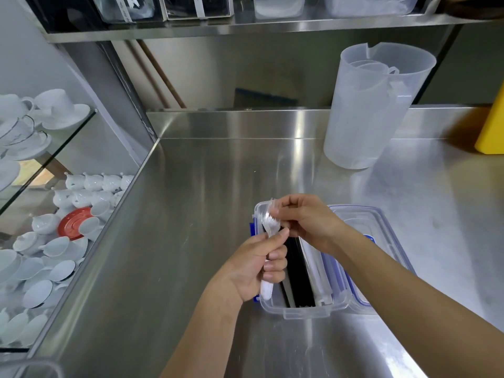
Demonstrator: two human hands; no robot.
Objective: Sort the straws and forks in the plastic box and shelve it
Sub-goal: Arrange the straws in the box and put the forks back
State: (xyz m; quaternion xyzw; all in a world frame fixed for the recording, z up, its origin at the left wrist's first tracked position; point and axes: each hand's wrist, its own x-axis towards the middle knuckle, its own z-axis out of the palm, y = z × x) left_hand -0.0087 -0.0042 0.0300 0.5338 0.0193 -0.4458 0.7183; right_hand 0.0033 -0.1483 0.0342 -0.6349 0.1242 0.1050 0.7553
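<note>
Stainless steel fills most of the head view: a brushed steel counter [207, 203] with a low upstand at the back and a steel shelf [245, 27] overhead that carries several clear containers, only their lower parts in frame. On the counter's far right stands a tall translucent pitcher [368, 110] with smaller jugs nested inside, and a yellow object [492, 126] is cut off by the right edge. To the left, beyond the counter's edge, glass shelves hold white cups and saucers [54, 110], with more white cups and a red saucer [75, 222] lower down. Near the front of the counter sits the clear plastic box [305, 309], open, its blue-clipped lid [381, 222] lying just beside it on the right. Inside the box lie black straws [296, 271] along its length, and next to them, toward the right wall, white wrapped straws [313, 268]. Above the box's left end the left hand [259, 268] is curled firmly around the handles of a bundle of clear plastic forks [268, 222], whose white handle ends stick out below the fist while the tines point up and away. The right hand [305, 222] reaches over the far end of the box, its thumb and fingertips pinching the tine end of the bundle. Both forearms enter from the lower edge, bare.
</note>
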